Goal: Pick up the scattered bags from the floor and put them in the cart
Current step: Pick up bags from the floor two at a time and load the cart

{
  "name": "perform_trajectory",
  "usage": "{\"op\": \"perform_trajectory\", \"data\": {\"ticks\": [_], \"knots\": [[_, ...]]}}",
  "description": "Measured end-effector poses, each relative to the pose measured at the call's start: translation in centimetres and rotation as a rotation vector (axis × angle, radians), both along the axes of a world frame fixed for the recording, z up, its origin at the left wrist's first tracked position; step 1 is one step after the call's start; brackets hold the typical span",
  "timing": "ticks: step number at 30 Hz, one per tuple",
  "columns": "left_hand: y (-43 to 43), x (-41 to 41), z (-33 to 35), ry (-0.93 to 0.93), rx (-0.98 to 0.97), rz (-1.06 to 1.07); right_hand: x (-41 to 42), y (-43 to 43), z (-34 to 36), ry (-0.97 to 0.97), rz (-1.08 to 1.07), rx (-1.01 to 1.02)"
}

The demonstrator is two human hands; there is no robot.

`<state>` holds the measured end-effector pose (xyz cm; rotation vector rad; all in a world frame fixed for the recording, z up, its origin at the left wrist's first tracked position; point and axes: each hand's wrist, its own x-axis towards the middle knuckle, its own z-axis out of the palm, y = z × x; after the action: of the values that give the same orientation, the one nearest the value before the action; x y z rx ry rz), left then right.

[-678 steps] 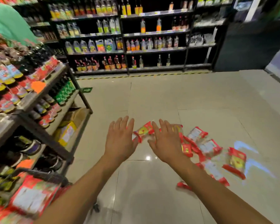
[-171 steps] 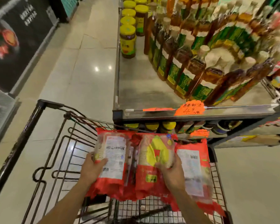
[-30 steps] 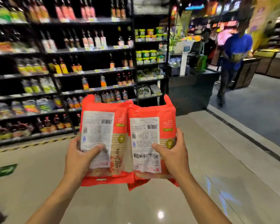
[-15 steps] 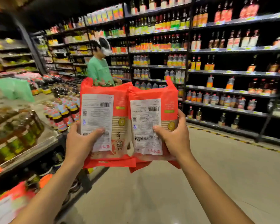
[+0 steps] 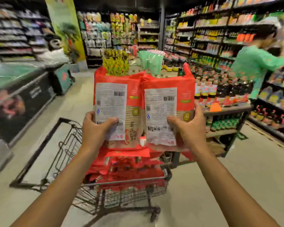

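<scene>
I hold two red bags side by side at chest height, their white label backs facing me. My left hand (image 5: 97, 128) grips the left bag (image 5: 116, 102) at its lower edge. My right hand (image 5: 188, 128) grips the right bag (image 5: 167, 102) the same way. Below and just beyond them stands the dark wire cart (image 5: 121, 190), its handle off to the left. Several red bags (image 5: 126, 167) lie piled in its basket. The held bags hide the far part of the basket.
A low display stand of dark bottles (image 5: 220, 92) sits right of the cart. A person in a green top (image 5: 256, 66) reaches into the right shelves. A chest freezer (image 5: 20, 95) runs along the left. Open floor lies at right front.
My view has swung left from the bottle shelves to the cart, which now sits under the bags. Both hands keep the same grip on the bags.
</scene>
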<state>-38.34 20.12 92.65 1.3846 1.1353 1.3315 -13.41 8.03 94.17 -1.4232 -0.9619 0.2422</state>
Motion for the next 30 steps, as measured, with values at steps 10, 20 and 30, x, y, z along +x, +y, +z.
{"op": "perform_trajectory", "data": {"ticks": [10, 20, 30], "knots": [[11.1, -10.2, -4.5, -0.033, -0.136, 0.062, -6.5, 12.7, -2.4, 0.048, 0.038, -0.135], [23.3, -12.1, -15.9, 0.041, -0.457, 0.108, 0.7, 22.9, -15.0, 0.271, -0.071, -0.455], [35.9, -8.4, -27.7, 0.361, -0.784, 0.149, 10.4, 32.7, -36.0, 0.428, -0.106, -0.841]]}}
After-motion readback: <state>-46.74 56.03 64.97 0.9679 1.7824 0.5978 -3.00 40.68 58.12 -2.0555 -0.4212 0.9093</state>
